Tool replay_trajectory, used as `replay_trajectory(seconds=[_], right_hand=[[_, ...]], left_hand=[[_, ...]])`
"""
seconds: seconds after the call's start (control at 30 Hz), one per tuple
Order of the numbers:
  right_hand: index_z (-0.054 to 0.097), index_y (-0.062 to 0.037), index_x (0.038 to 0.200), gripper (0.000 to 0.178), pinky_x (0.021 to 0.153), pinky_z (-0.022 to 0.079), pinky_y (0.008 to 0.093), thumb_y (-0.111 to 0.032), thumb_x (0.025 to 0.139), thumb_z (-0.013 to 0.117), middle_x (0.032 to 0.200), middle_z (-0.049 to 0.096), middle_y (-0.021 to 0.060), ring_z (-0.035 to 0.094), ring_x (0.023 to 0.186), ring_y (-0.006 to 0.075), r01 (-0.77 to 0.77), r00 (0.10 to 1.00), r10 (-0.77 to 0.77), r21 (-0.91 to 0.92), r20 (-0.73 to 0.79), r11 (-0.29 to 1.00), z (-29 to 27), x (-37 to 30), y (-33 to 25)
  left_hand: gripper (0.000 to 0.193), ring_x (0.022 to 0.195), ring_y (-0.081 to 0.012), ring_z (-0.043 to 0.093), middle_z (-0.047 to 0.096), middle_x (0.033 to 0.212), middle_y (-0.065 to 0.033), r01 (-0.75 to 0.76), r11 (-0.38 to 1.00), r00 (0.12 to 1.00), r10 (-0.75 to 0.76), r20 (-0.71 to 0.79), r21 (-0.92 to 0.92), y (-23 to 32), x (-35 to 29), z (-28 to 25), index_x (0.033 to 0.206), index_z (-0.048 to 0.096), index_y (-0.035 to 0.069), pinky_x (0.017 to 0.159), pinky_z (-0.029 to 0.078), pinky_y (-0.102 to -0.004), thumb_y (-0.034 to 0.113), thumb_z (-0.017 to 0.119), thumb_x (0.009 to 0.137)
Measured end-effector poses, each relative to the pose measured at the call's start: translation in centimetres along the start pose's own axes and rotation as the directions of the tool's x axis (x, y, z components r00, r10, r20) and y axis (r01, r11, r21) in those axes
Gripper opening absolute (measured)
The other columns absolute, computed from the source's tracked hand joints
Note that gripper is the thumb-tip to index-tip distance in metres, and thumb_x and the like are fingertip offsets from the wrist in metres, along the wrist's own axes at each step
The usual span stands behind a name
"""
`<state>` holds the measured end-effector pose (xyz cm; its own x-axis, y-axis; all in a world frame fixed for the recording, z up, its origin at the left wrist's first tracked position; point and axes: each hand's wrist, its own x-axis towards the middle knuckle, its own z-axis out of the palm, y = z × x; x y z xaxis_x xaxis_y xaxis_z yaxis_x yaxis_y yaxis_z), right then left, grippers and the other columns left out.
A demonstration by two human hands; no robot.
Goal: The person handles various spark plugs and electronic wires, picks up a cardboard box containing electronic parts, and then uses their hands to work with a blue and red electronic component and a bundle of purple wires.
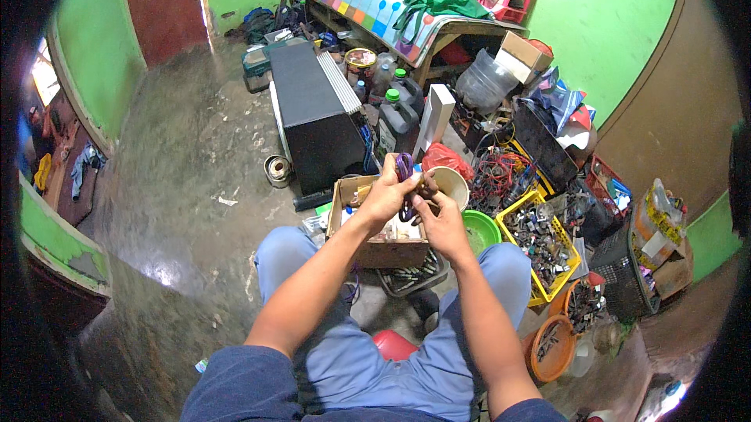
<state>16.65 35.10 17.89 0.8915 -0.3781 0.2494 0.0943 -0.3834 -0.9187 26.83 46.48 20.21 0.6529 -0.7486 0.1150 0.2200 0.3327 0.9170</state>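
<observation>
My left hand (385, 195) is raised over a cardboard box (381, 252) and grips a coil of purple wire (404, 165) between thumb and fingers. My right hand (438, 217) is right beside it, fingers closed on a small dark part (426, 185) joined to the same wire, whose loop hangs down between the two hands. Both forearms come up from the lower edge over my blue-trousered knees. What lies inside the box is mostly hidden by my hands.
A black speaker cabinet (313, 113) lies on the floor ahead. A green bowl (481, 230), a yellow crate of small parts (544, 246), an orange tub (550, 348) and tangled wires (501, 175) crowd the right. A cluttered bench (407, 7) stands at the back. A red stool (393, 344) is under me.
</observation>
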Motion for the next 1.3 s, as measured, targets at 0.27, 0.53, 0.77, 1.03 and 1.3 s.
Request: replay_trajectory(seconds=[0.27,0.53,0.77,1.03,1.3], right_hand=[[0.055,0.0011,0.125,0.041,0.075,0.049,0.0326,-0.019,0.092,0.067,0.098,0.065,0.0097,0.059,0.085,0.0156,-0.045,0.959,0.061,-0.066,0.275,0.997,-1.1,-0.9,-1.3],[0.053,0.004,0.126,0.042,0.075,0.049,0.0342,-0.015,0.089,0.062,0.106,0.063,0.0141,0.058,0.087,0.0168,0.019,0.965,-0.018,-0.001,0.261,1.0,-1.0,-0.7,1.7],[0.055,0.0029,0.122,0.033,0.064,0.045,0.0273,-0.014,0.094,0.058,0.096,0.06,0.0045,0.053,0.076,0.0088,-0.1,0.975,0.084,0.066,0.205,0.993,-0.5,-1.1,2.1],[0.06,-0.0046,0.107,0.017,0.071,0.05,0.0287,-0.019,0.102,0.055,0.095,0.067,0.0055,0.063,0.08,0.0124,0.005,0.968,0.196,0.79,-0.158,0.613,-1.4,1.6,-1.5],[0.054,-0.0048,0.101,0.014,0.076,0.052,0.0348,-0.019,0.101,0.055,0.087,0.057,0.0046,0.058,0.079,0.0165,0.069,0.962,0.218,0.918,-0.165,0.39,-3.1,1.5,-1.3]], left_hand=[[0.033,0.118,-0.0176,0.054,0.059,0.132,-0.0112,-0.003,0.955,0.992,-0.035,0.122,0.297,0.2,-0.7,0.0,0.124,0.034,0.007,0.101,0.043,-0.0345,0.019,0.056,0.101],[0.032,0.125,-0.0192,0.049,0.058,0.131,-0.0117,-0.11,0.901,0.983,0.036,0.181,0.42,-1.7,-0.4,-0.4,0.123,0.035,0.004,0.108,0.036,-0.0345,0.018,0.054,0.102],[0.045,0.132,-0.0284,0.045,0.051,0.139,-0.0182,-0.051,0.821,0.986,-0.049,0.159,0.569,0.2,-0.9,0.6,0.138,0.029,0.006,0.109,0.034,-0.0389,0.03,0.047,0.104],[0.047,0.105,-0.0186,0.059,0.056,0.125,-0.0137,0.137,0.948,0.989,-0.148,0.017,0.286,-1.7,-0.3,1.2,0.134,0.04,0.006,0.085,0.052,-0.0353,0.043,0.041,0.105],[0.031,0.072,-0.0105,0.064,0.07,0.079,-0.0062,0.002,0.821,0.989,-0.086,0.121,0.571,-0.3,-1.4,2.3,0.095,0.068,-0.003,0.066,0.052,-0.0283,0.028,0.062,0.098]])
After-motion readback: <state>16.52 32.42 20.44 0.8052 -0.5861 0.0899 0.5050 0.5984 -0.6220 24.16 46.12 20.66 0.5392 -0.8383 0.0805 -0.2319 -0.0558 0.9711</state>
